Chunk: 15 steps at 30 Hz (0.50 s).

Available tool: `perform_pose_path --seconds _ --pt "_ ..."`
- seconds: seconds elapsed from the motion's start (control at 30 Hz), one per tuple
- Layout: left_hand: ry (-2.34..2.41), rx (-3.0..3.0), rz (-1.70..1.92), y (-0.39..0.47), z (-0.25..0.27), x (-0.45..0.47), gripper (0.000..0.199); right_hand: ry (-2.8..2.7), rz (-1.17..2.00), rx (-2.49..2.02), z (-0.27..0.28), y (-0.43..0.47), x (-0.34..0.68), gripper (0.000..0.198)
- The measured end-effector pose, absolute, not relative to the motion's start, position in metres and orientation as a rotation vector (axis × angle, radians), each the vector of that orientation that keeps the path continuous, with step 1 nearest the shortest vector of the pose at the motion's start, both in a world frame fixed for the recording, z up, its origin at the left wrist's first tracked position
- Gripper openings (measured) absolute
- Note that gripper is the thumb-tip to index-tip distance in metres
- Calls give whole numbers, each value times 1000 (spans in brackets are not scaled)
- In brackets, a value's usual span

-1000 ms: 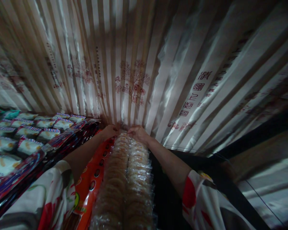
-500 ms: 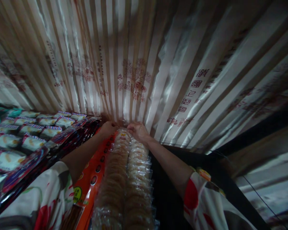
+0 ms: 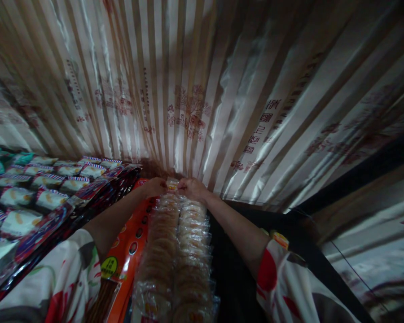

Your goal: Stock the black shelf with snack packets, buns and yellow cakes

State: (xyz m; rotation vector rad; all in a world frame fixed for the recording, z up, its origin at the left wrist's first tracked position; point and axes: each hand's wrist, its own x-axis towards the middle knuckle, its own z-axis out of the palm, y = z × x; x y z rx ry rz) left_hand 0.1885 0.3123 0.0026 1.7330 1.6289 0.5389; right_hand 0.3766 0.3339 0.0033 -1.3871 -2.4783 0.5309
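Two long rows of flat round pastries in clear wrappers [image 3: 160, 251] run away from me, packed upright one behind another. At their far end my left hand [image 3: 155, 186] and my right hand [image 3: 192, 188] face each other with fingers pinched. Between them they hold a clear-wrapped pastry packet [image 3: 172, 185] with a small yellow and red label, one hand at each side. Its lower part meets the front of the rows, and whether it touches them I cannot tell. The fingertips are dim and partly hidden.
Orange snack bags [image 3: 126, 251] lie just left of the rows. Farther left are dark glossy packs [image 3: 97, 197] and several small white wrapped packets [image 3: 16, 195]. A pleated printed curtain [image 3: 188, 89] hangs close behind. A black surface [image 3: 237, 260] lies on the right.
A labelled packet now shows between my hands, at the far end of the rows. My left hand has shifted slightly right and down, and the view has moved a little.
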Motion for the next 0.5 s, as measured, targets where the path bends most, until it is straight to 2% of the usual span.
perform_pose_path --seconds 0.17,0.27,0.5 --pt "1616 1693 600 310 3 185 13 -2504 579 -1332 7 330 374 10" --pt "1635 1639 650 309 1 185 18 -2478 469 -1338 10 325 371 13" --pt "1758 1565 802 304 -5 191 12 -2405 165 -1302 17 314 374 13"
